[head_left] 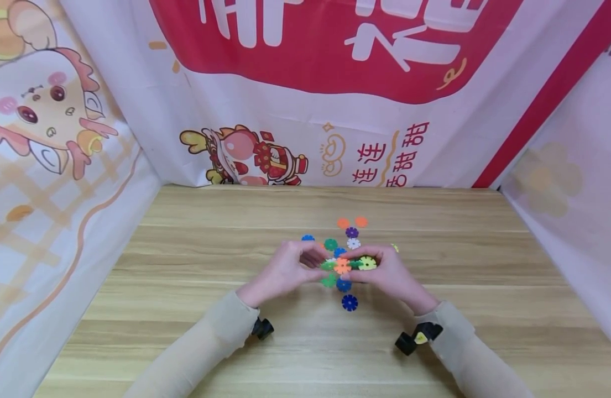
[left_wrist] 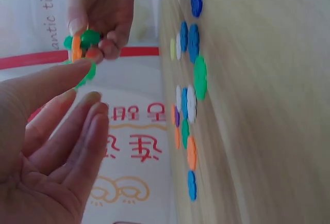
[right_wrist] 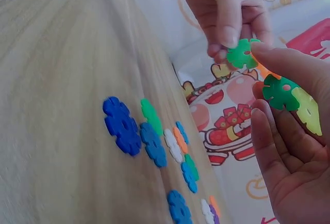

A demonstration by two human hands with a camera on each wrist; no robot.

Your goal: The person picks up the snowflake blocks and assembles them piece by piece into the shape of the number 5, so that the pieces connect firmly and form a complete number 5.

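Above the table, both hands hold a chain of notched plastic snowflake discs. My left hand pinches the light green disc at the chain's left end, between thumb and fingers. The right hand grips near the orange disc. In the right wrist view, a dark green disc and a yellow disc follow on, lying against the right palm side. Fingers partly cover the joints, so how deeply the slots fit cannot be seen.
Loose discs lie flat on the wooden table under and behind the hands: dark blue, blue, green, purple, white and orange among them. Printed cloth hangs behind and at both sides.
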